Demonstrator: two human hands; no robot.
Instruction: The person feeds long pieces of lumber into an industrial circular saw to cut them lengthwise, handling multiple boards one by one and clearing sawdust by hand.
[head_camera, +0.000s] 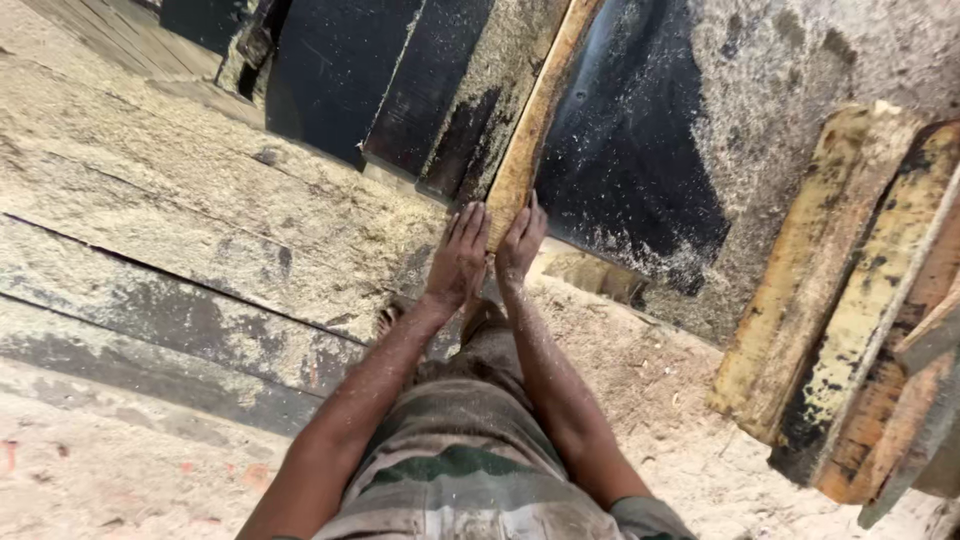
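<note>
Sawdust coats nearly everything in view, and that is the main hazard: the long, narrow, pale-brown wooden plank (528, 130) could slip sideways under the palms, since neither hand truly grips it. The left hand (459, 255) lies flat with fingers stretched out against the plank's near end and the dusty grey bench surface (200, 200) beside it; the right hand (521, 240) presses on the same end, fingers extended, not curled round the wood. Both hands sit side by side, almost touching. A skewed push could jam the plank against the dark machine plates (620, 150) flanking it, or bring fingertips too close to whatever lies ahead. The plank looks rough-sawn, with a dusty top and darker edges, and runs away from the person between those plates. Stacked yellowish offcut slabs (850, 300) lean well apart at right.
</note>
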